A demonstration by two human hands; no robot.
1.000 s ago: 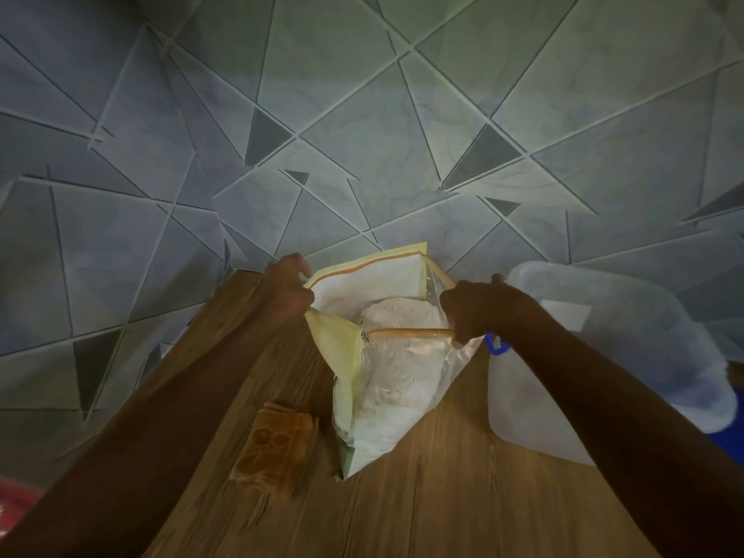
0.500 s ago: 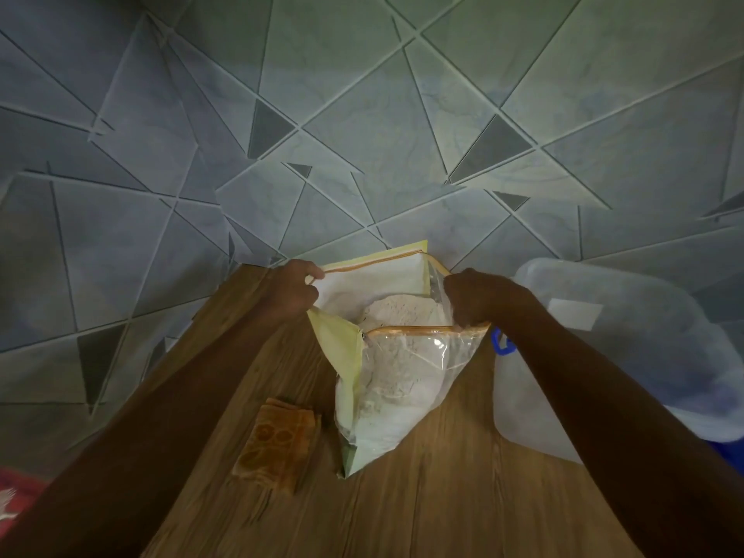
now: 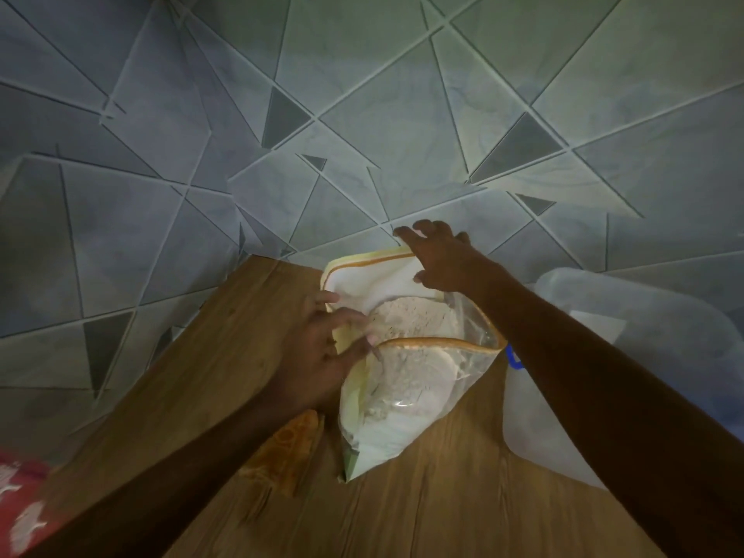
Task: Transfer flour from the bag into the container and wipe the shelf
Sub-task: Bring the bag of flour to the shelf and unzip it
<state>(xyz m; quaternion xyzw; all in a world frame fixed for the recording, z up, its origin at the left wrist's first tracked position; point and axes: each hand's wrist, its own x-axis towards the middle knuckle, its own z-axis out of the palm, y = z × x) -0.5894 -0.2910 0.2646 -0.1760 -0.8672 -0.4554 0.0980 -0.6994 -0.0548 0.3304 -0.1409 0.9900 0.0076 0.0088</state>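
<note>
A clear and yellow zip flour bag (image 3: 406, 396) stands on the wooden shelf (image 3: 443, 501) with its orange-edged mouth wide open and pale flour showing inside. My left hand (image 3: 322, 356) rests against the bag's left side, fingers spread, fingertips at the near-left corner of the mouth. My right hand (image 3: 439, 255) is spread over the far rim, thumb in front of the back panel. Neither hand clearly grips the bag. A translucent plastic container (image 3: 628, 356) with a blue latch (image 3: 513, 356) stands right of the bag, partly behind my right forearm.
A folded orange-brown cloth (image 3: 290, 445) lies on the shelf left of the bag, partly under my left forearm. A grey tiled wall (image 3: 362, 114) rises directly behind the shelf. Red patterned fabric (image 3: 20, 497) shows at the lower left.
Both hands let go of the rims they held. My left hand dropped to the near-left corner, my right hand went from the near rim to the far rim. The bag's mouth gapes wider.
</note>
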